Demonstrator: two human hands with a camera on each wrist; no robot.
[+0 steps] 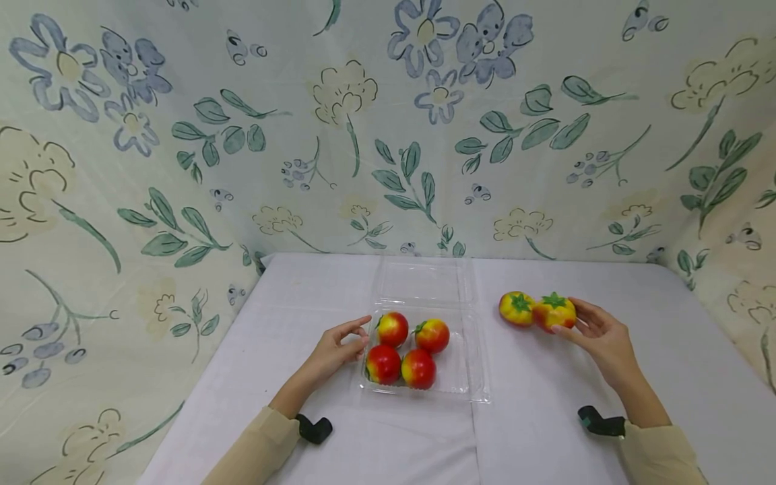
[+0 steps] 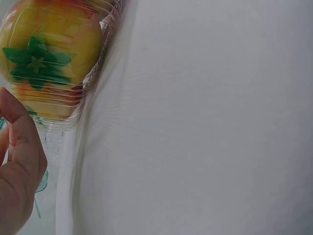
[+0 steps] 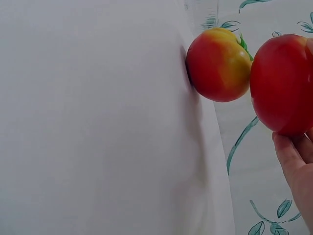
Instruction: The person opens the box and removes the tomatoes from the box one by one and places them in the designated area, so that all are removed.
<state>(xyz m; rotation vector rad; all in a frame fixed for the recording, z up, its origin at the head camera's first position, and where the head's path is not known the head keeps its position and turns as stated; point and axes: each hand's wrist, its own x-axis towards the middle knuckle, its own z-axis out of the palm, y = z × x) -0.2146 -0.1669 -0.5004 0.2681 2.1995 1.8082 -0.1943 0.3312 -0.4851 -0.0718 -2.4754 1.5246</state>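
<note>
My right hand (image 1: 606,340) grips a red and yellow tomato (image 1: 554,312) between thumb and fingers, its green leafy top facing up. In the right wrist view this tomato (image 3: 281,84) is raised off the cloth, against a second tomato (image 3: 218,64) that sits on the table. Several more tomatoes (image 1: 418,368) lie in the left part of a clear plastic clamshell box (image 1: 455,364). At the box's left wall is my left hand (image 1: 333,347), index finger stretched toward the rim. Through the ribbed wall a tomato (image 2: 49,49) shows close to its fingers.
The box's clear lid (image 1: 424,279) lies folded back toward the far edge. A white cloth covers the table (image 1: 527,417), and a flowered curtain (image 1: 388,135) hangs behind it and at the sides. Black straps (image 1: 600,422) sit at both wrists.
</note>
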